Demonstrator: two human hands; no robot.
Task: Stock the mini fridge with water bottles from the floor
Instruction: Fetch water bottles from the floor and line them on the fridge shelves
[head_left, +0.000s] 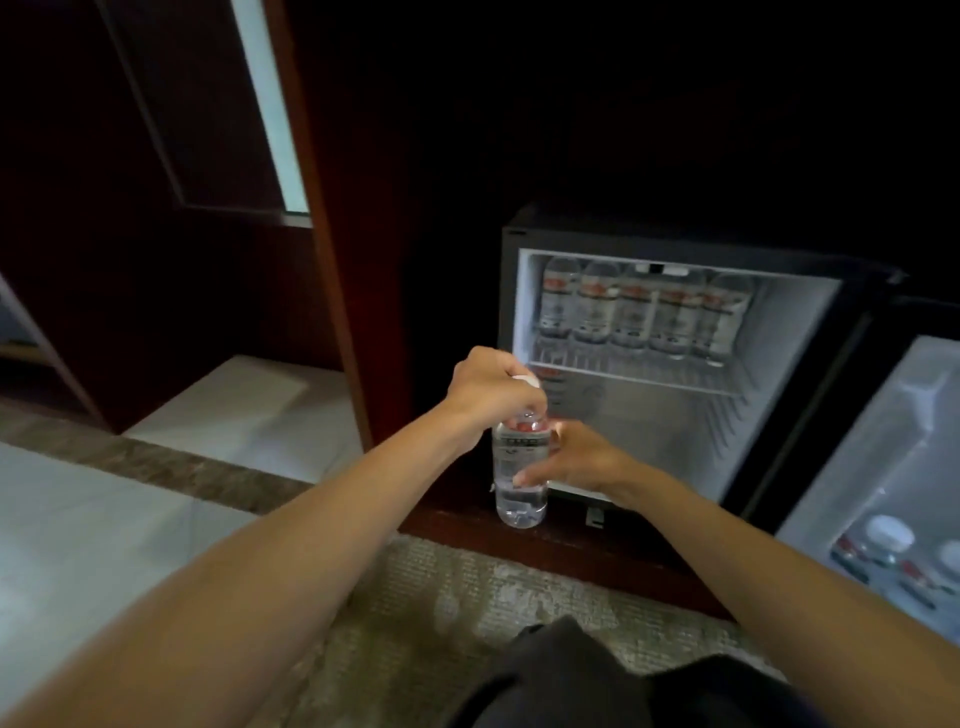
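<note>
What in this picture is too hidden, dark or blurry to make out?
Head view:
1. Top of the held bottle: mostly covered by the left hand.
2. Labels on the shelf bottles: too blurred to read.
3. Door bottles: cut off by the right edge, count unknown.
4. Space above the fridge: too dark.

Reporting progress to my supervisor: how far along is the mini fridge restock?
Done: five bottles line the wire top shelf, and more stand in the fridge door. In hand: the left hand grips one water bottle by its top while the right hand holds its side. Left: the lower compartment looks mostly bare, so that needs filling.
</note>
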